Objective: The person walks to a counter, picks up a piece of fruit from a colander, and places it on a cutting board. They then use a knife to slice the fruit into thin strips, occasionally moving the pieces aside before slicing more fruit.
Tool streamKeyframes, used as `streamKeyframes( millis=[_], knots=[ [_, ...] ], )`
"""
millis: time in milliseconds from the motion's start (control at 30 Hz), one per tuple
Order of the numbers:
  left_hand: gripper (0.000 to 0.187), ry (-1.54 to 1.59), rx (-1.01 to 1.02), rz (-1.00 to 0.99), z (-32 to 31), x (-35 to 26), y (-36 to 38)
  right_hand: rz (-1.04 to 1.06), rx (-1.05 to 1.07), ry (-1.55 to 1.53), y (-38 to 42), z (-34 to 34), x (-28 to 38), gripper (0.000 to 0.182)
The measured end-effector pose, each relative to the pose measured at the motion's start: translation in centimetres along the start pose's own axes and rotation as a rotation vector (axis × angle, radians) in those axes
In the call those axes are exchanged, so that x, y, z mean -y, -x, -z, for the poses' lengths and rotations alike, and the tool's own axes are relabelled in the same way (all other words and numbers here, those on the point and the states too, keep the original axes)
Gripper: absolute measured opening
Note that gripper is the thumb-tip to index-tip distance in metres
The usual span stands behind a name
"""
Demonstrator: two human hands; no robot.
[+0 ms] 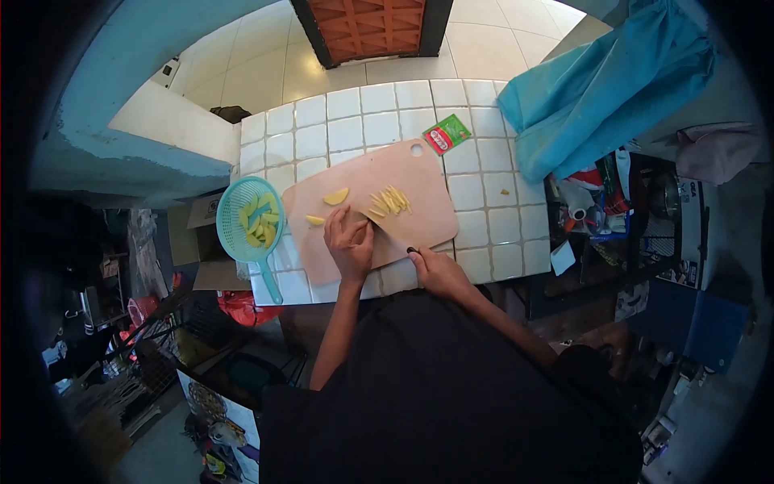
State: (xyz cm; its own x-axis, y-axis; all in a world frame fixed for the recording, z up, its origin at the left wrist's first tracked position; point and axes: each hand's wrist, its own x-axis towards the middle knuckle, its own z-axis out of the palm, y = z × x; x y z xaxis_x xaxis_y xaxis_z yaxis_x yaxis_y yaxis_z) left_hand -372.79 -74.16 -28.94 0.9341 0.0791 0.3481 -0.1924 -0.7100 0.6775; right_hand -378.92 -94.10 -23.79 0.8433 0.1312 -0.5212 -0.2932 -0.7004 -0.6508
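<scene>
A tan cutting board [419,214] lies on a white tiled counter [379,121]. My left hand [348,240] presses down on a potato piece on the board, fingers curled over it. My right hand [435,270] grips a knife [395,239] by its dark handle, the blade angled toward my left fingers. Cut potato sticks [389,202] lie in a small pile near the board's middle. A potato wedge [335,196] and a smaller potato piece [314,220] sit to the left of the pile.
A teal strainer [250,219] holding several potato sticks overhangs the counter's left edge. A green and red packet [447,133] lies beyond the board. A blue cloth [605,89] drapes at the right. A small potato scrap [505,192] sits on the tiles.
</scene>
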Motion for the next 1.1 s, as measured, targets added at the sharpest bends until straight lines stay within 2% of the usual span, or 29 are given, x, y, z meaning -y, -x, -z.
streamKeyframes(
  millis=[133, 200, 333, 433, 500, 600, 700, 767, 800, 867, 933, 967, 1000, 1067, 1100],
  knots=[
    [0.011, 0.017, 0.002, 0.040, 0.2, -0.1, 0.1, 0.019, -0.035, -0.061, 0.9, 1.0, -1.3, 0.047],
    [0.010, 0.018, -0.004, 0.045, 0.1, -0.1, 0.2, -0.028, 0.137, -0.320, 0.6, 1.0, -2.5, 0.048],
    [0.011, 0.048, -0.012, 0.050, 0.2, -0.2, 0.1, -0.031, 0.113, -0.320, 0.5, 0.5, -3.0, 0.050],
    [0.011, 0.047, -0.004, 0.055, 0.1, -0.2, 0.0, -0.048, 0.027, -0.276, 0.7, 0.6, -2.3, 0.048],
    [0.011, 0.033, -0.001, 0.055, 0.1, -0.1, 0.1, -0.045, -0.107, -0.090, 1.3, 1.2, -1.6, 0.046],
    [0.013, 0.007, 0.023, 0.035, 0.3, -0.2, 0.2, -0.063, -0.150, -0.004, 1.7, 1.8, -0.8, 0.043],
    [0.018, -0.075, 0.061, -0.058, 0.7, -1.5, 0.1, -0.045, -0.212, -0.041, 1.8, 1.9, -1.0, 0.042],
    [0.029, -0.142, 0.177, -0.195, 0.9, -2.3, -0.2, -0.073, -0.217, -0.083, 1.8, 2.6, -1.0, 0.042],
    [0.029, -0.145, 0.176, -0.196, 0.9, -2.2, -0.3, -0.102, -0.217, -0.123, 1.9, 2.8, -1.0, 0.041],
    [0.041, -0.069, 0.144, -0.144, 0.7, -2.1, -0.7, -0.080, -0.209, -0.179, 1.6, 2.8, -1.7, 0.041],
    [0.043, -0.106, 0.114, -0.123, 1.0, -0.5, -1.9, -0.057, -0.207, -0.240, 0.9, 2.4, -2.6, 0.041],
    [0.045, -0.141, 0.086, -0.097, 1.3, 0.5, -2.5, 0.005, -0.139, -0.283, 0.4, 1.8, -3.2, 0.041],
    [0.045, -0.144, 0.088, -0.101, 1.7, 0.8, -3.4, 0.066, -0.069, -0.326, 0.2, 1.4, -3.6, 0.042],
    [0.045, -0.246, 0.089, 0.027, 2.6, 1.2, -5.8, 0.101, -0.037, -0.315, 0.1, 0.7, -3.4, 0.043],
    [0.041, -0.293, 0.099, -0.012, 2.8, 1.7, -6.5, 0.134, -0.001, -0.299, 0.0, 0.5, -3.2, 0.044]
  ],
)
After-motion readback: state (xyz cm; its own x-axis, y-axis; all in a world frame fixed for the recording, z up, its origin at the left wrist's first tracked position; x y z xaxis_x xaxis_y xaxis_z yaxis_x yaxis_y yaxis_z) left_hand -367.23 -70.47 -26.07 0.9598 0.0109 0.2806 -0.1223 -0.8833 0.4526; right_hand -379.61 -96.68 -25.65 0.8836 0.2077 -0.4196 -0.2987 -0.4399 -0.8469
